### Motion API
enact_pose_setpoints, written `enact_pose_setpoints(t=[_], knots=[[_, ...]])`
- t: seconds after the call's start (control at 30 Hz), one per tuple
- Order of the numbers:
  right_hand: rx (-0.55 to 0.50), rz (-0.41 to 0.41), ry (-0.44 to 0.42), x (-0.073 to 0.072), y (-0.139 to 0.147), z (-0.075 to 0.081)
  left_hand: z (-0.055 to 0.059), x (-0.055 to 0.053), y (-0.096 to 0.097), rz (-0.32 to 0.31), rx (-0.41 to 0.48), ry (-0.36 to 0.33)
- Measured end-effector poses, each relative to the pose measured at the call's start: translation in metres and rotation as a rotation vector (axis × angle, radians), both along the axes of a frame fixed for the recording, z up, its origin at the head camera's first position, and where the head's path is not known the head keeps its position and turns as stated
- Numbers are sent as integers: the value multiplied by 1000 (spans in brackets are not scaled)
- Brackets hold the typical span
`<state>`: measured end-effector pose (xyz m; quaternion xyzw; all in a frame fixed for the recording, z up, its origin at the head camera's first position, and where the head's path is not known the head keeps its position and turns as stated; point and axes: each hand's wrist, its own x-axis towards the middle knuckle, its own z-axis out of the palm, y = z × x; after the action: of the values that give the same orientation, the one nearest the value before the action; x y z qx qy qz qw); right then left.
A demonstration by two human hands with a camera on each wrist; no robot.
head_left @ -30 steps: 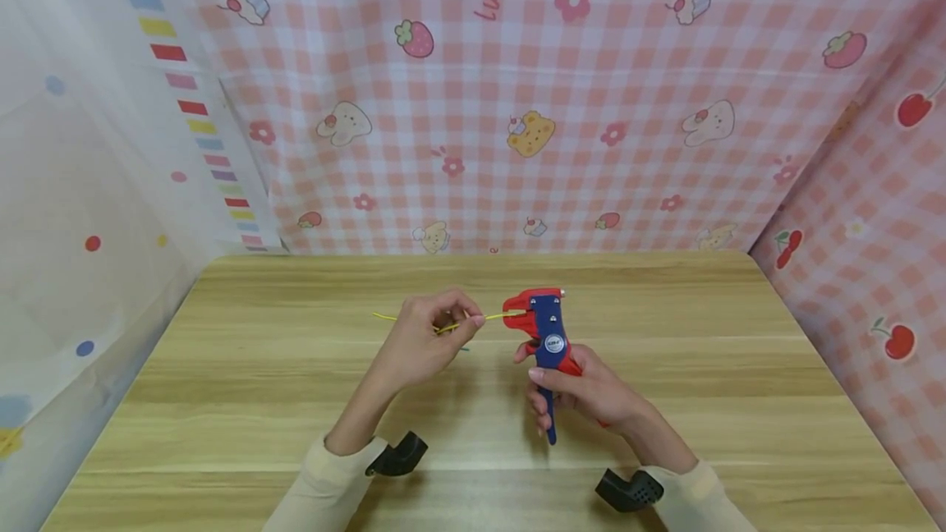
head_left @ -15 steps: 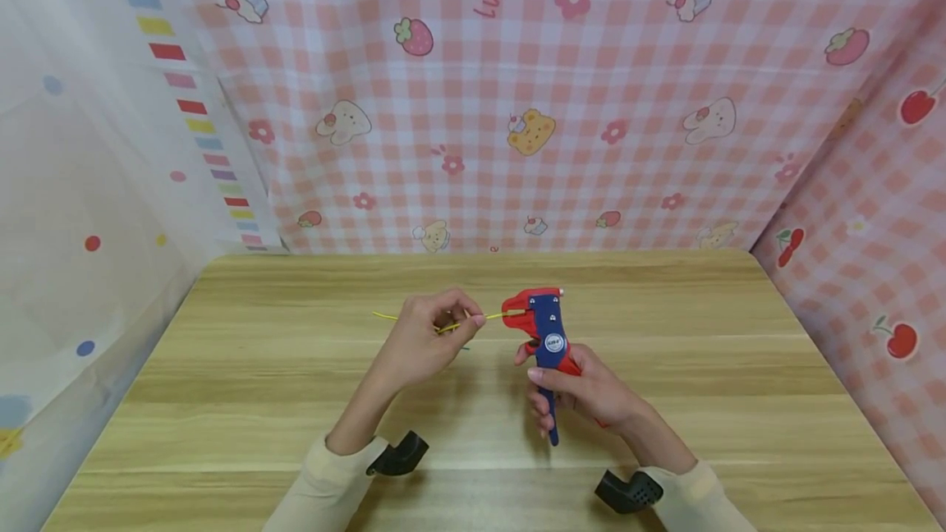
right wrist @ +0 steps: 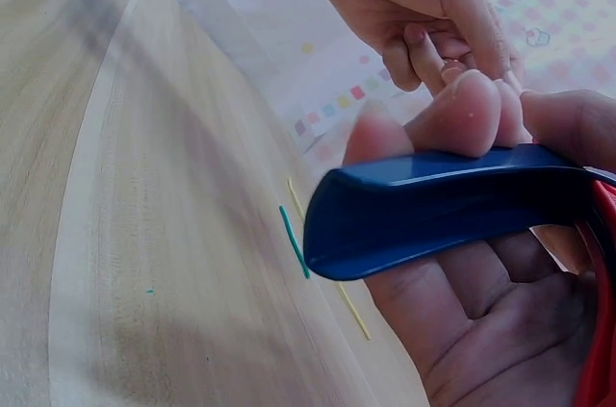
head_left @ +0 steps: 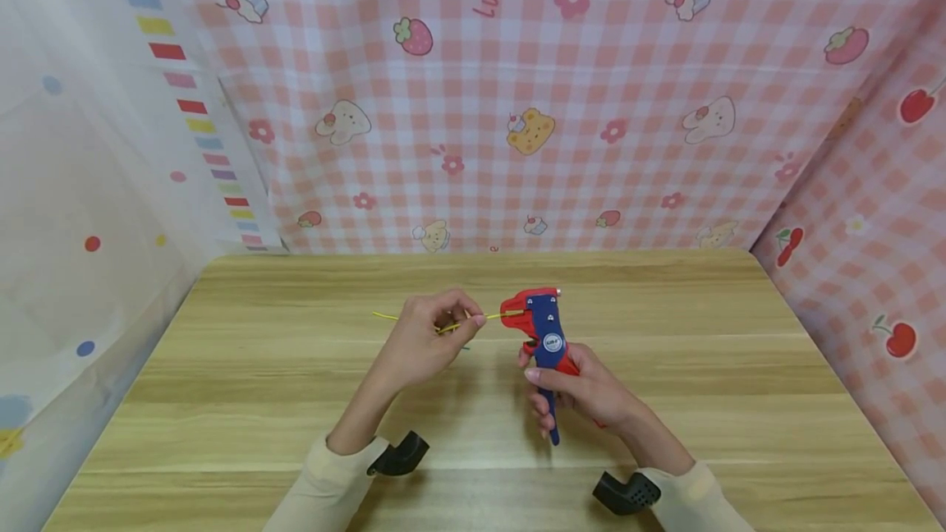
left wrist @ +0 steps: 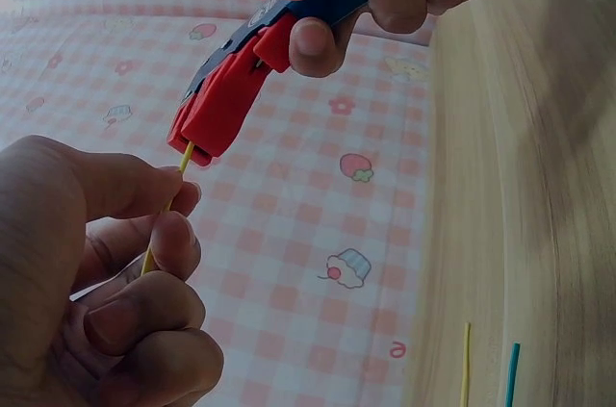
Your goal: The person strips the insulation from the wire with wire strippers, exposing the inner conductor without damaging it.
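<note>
My left hand [head_left: 432, 335] pinches a thin yellow wire [left wrist: 185, 157] between thumb and index finger, its other fingers curled beneath. The wire's far end runs into the red jaws of a wire stripper [head_left: 548, 327] with a blue body. My right hand [head_left: 591, 388] grips the stripper upright by its handles, the thumb lying across the blue handle [right wrist: 433, 219]. In the right wrist view that handle crosses the palm and covers part of the fingers. Inside the jaws the wire's tip is partly hidden.
On the wooden table [head_left: 259, 401] lie a second yellow wire [right wrist: 353, 311] and a short green wire [right wrist: 294, 241], partly behind my left hand in the head view. A tiny green scrap [right wrist: 149, 291] lies apart from them. A checked curtain [head_left: 473, 171] hangs behind the table.
The wire stripper and my right hand have shifted slightly left, and the gap between the stripper's jaws looks narrower. My left hand keeps its place with the wire.
</note>
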<state>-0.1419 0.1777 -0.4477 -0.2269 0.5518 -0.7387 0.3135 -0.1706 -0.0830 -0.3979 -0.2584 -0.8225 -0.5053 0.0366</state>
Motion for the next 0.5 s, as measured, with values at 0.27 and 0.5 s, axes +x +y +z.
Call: enact_pose_setpoints(t=[0.27, 0.5], knots=[[13, -9, 0, 0, 0, 0, 2, 0, 0, 3, 0, -6], [29, -28, 9, 1, -2, 1, 1, 0, 0, 6, 3, -10]])
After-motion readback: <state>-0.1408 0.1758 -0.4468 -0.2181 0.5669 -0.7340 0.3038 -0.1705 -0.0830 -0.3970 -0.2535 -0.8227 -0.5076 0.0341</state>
